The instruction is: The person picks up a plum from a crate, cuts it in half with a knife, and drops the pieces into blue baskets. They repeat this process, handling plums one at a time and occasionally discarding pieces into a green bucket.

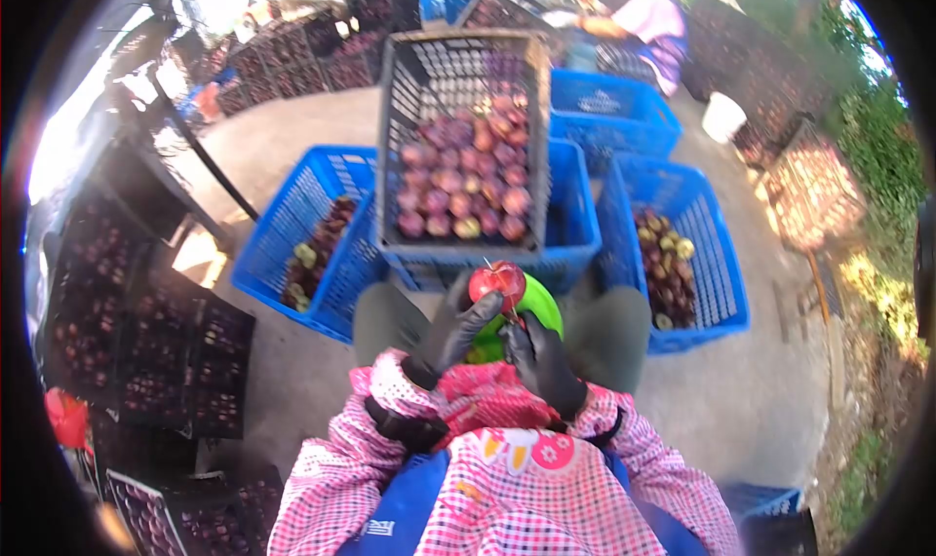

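My left hand (450,330), in a black glove, is closed around a shiny red plum (495,281) with a thin stem sticking up. Just below and to the right, my black-gloved right hand (542,363) has its fingers pinched together close to the plum. A thin sliver shows at its fingertips, too small to name. Under both hands, between my knees, sits a bright green bowl (548,312), mostly hidden by the gloves. Directly ahead, a dark plastic crate (390,147) of reddish-purple plums (463,176) rests tilted towards me on a blue crate (575,256).
Blue crates stand on my left (278,227) and right (717,254), each partly filled with dark and yellowish plums. Another blue crate (614,117) is behind. Stacked dark crates (161,342) line the left. A person (648,20) sits at the back near a white bucket (723,117).
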`<state>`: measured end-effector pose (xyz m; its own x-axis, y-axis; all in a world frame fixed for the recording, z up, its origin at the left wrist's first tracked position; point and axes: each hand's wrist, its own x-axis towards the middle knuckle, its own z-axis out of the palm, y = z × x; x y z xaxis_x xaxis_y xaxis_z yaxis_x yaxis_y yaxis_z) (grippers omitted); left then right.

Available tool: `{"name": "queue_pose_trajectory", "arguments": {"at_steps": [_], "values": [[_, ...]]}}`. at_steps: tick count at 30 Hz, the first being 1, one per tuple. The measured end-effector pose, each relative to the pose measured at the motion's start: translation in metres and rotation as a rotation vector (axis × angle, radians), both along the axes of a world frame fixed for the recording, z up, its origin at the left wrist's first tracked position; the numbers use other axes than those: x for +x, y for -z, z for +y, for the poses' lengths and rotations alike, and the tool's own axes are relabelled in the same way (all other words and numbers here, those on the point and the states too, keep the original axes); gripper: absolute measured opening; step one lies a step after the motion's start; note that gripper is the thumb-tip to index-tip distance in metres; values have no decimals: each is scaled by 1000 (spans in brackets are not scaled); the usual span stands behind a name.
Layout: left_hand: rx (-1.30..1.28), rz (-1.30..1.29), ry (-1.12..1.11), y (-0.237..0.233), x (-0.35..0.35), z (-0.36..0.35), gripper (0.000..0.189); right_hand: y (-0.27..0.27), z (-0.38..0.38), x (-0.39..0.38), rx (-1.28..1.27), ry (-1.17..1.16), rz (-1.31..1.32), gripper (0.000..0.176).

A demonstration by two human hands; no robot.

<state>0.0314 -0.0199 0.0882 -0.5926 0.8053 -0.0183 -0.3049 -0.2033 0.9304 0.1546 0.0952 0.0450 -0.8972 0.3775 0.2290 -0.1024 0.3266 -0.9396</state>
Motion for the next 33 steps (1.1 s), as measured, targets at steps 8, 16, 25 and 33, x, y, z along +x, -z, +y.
{"name": "queue_pose_trajectory", "arguments": {"at_steps": [8, 16, 25, 33], "values": [[153, -229, 57, 18, -3, 6, 57, -4, -4, 1, -21, 11, -54, 18], [-49, 314, -62, 25, -18, 13, 63, -13, 11, 0, -399, -109, -95, 22], [154, -280, -35, 86, -36, 8, 60, -51, 37, -4, 199, 267, 31, 42], [-201, 138, -130, 84, 6, 16, 52, 2, 12, -29, -51, 224, -134, 56]]}}
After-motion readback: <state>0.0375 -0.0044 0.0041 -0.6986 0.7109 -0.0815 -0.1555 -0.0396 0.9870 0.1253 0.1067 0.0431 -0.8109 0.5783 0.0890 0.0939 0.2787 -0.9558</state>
